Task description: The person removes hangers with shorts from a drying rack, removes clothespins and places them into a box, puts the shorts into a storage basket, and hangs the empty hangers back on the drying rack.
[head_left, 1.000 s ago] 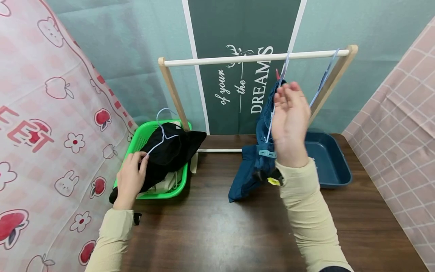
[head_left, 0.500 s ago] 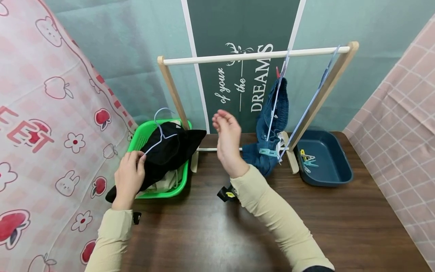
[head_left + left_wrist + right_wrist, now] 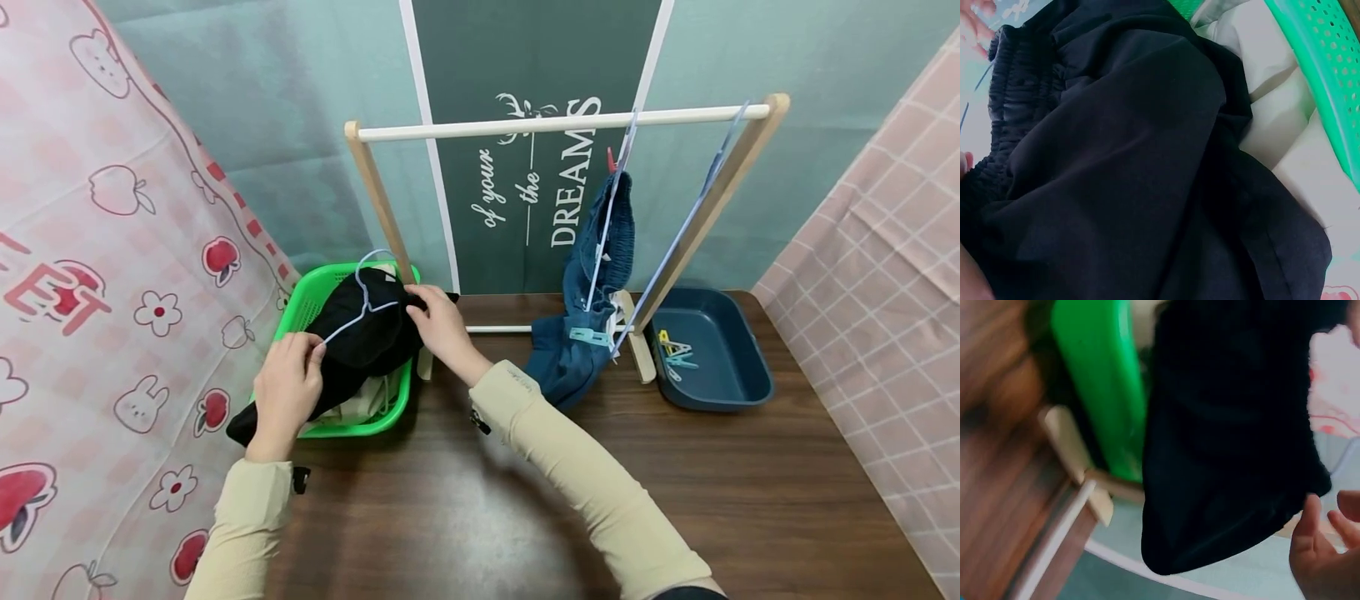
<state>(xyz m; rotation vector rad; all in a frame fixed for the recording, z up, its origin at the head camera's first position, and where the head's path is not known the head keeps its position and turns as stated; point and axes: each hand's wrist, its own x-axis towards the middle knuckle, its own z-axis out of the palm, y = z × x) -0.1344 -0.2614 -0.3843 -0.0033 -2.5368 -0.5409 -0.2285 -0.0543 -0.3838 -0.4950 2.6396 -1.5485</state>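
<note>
Black shorts [image 3: 1116,137] with a gathered elastic waistband lie over the green basket [image 3: 300,304]. A pale blue clothes hanger [image 3: 364,292] rests along the waistband, its hook pointing away. My left hand [image 3: 288,387] pinches the waistband together with the hanger's left end. At the other end of the waistband is my right hand [image 3: 444,329], thumb and fingers parted around the corner. In the right wrist view, a fingertip [image 3: 1312,506] is right at the cloth's edge and the other fingers stand apart from it.
Blue denim pants [image 3: 573,358] hang by clothespins from a hanger on the white-barred rack [image 3: 487,128]. A second hanger [image 3: 671,250] hangs near the right post. Several clothespins [image 3: 678,354] lie in a dark blue tray [image 3: 753,392]. Light-coloured cloth [image 3: 1285,106] lies in the basket.
My right hand has travelled left from the hanging denim pants to the right end of the black waistband. My left hand stays in place with hanger and shorts.
</note>
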